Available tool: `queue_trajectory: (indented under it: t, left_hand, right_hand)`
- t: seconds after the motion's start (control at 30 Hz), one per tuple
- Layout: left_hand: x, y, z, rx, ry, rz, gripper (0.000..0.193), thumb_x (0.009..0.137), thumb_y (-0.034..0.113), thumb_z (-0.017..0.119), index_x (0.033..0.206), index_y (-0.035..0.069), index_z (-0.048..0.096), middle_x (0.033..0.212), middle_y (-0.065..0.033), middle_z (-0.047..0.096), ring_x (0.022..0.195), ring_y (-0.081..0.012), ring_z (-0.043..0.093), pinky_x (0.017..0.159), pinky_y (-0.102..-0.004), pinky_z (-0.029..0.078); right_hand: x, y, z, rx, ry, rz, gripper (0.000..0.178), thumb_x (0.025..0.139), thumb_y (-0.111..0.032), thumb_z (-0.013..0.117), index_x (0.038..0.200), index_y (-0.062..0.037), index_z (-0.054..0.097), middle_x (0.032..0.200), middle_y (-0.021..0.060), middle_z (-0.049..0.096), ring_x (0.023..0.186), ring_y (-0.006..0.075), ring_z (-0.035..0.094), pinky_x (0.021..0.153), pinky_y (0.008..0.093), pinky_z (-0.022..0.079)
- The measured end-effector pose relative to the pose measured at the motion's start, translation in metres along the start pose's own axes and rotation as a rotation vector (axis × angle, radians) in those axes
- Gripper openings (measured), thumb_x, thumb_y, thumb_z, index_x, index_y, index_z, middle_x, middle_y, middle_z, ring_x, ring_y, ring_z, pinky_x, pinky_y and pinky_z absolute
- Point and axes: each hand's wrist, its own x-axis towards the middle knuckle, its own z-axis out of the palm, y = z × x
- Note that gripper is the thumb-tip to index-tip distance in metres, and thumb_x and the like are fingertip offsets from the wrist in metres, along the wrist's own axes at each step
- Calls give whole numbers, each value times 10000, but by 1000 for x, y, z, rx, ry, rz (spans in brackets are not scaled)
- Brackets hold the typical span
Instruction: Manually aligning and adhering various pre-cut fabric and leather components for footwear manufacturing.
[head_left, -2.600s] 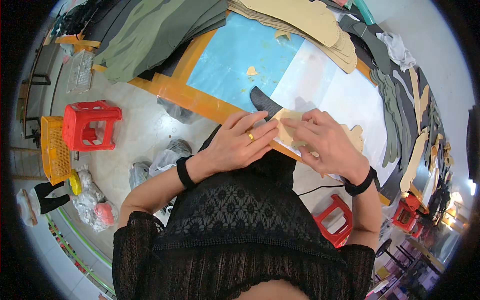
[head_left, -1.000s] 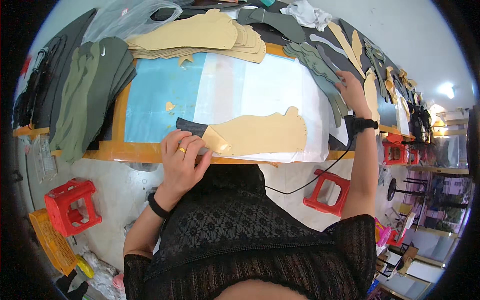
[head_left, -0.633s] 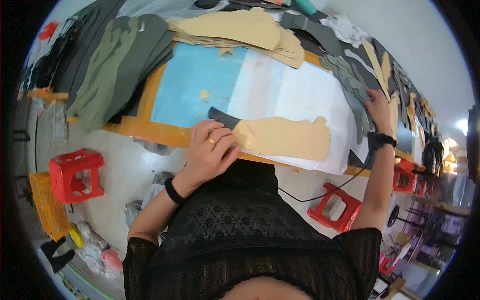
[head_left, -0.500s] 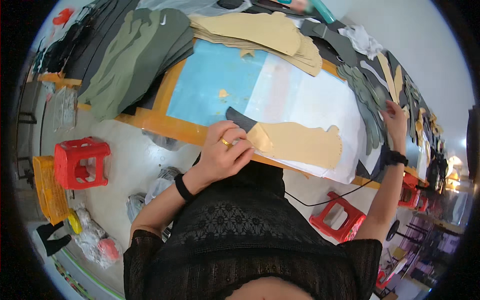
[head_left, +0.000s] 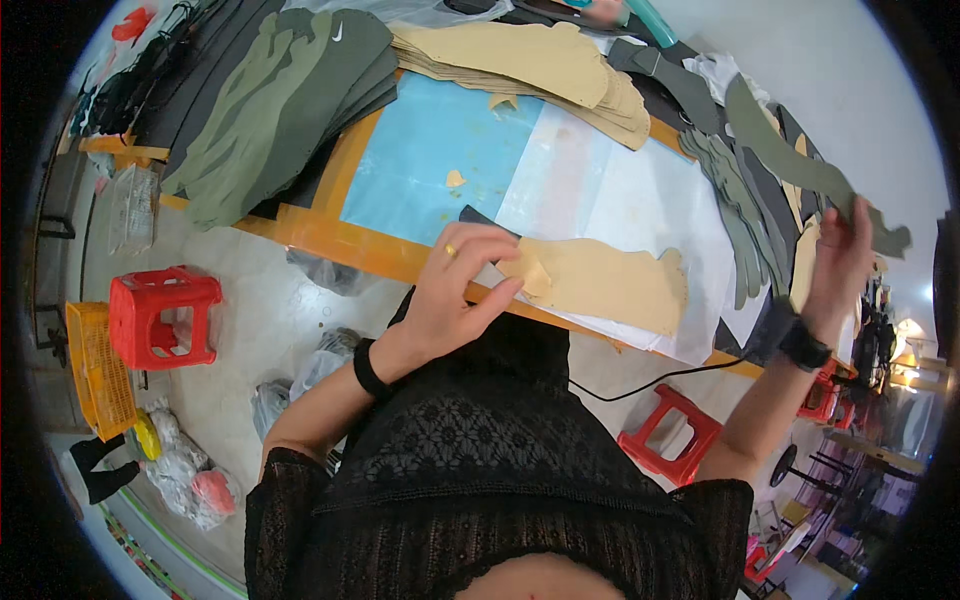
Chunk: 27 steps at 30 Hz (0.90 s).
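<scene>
While the right hand (head_left: 841, 262) grips a green strip (head_left: 785, 154), the spread left hand (head_left: 442, 298) touches beige material (head_left: 612, 282).

The strip (head_left: 788, 155) at upper right is olive; the piece (head_left: 612, 282) at centre is tan, like the stack (head_left: 505, 58) at top centre. Upper left, the panels (head_left: 315, 100) show two greens. The stool (head_left: 140, 318) at left is red. The dress (head_left: 465, 465) at bottom is black, flower-patterned.

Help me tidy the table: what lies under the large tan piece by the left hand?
White sheets show beyond the large tan piece and at its right end; whatever lies beneath is covered.
</scene>
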Motion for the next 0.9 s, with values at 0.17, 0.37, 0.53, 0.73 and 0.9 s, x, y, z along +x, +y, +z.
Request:
queue_trajectory:
  t: [0.17, 0.37, 0.53, 0.73, 0.9]
  left_hand:
    - [25, 25, 8, -646, -29, -460, 466, 901, 54, 697, 1328, 26, 514, 1344, -137, 581, 1226, -296, 576, 1022, -393, 498]
    - [35, 12, 10, -1109, 149, -620, 379, 1017, 137, 619, 1362, 40, 496, 1322, -119, 594, 1102, -198, 647, 950, -355, 557]
    - [31, 1, 6, -1104, 328, -784, 214, 1012, 185, 658, 1144, 22, 614, 1067, -63, 674, 949, -133, 666, 822, -287, 592]
    - [30, -2, 2, -972, 271, -847, 171, 1003, 157, 659, 1087, 10, 635, 1017, -57, 677, 864, -125, 673, 753, -274, 600]
    - [26, 8, 8, -924, 145, -818, 167, 988, 137, 671, 1076, 2, 628, 977, -44, 662, 839, -114, 665, 722, -267, 600]
  right_hand:
    - [-90, 24, 97, 169, -176, 306, 205, 981, -159, 675, 1139, -42, 620, 1007, 27, 672, 803, 111, 671, 680, 251, 566]
    - [-152, 42, 135, 255, -210, 524, 175, 968, -108, 681, 1112, -65, 593, 1066, 39, 653, 875, 99, 658, 651, 253, 591]
    - [-167, 50, 131, 311, -241, 594, 214, 988, -132, 660, 1164, -46, 576, 1084, 66, 649, 900, 137, 660, 681, 284, 619]
    - [-185, 35, 141, 478, -444, 679, 460, 904, -187, 775, 1285, -33, 568, 1117, 78, 630, 943, 210, 649, 764, 335, 604]
    - [-194, 49, 146, -229, -910, 210, 465, 715, -152, 907, 1100, -32, 675, 1071, 73, 642, 937, 207, 640, 825, 311, 510]
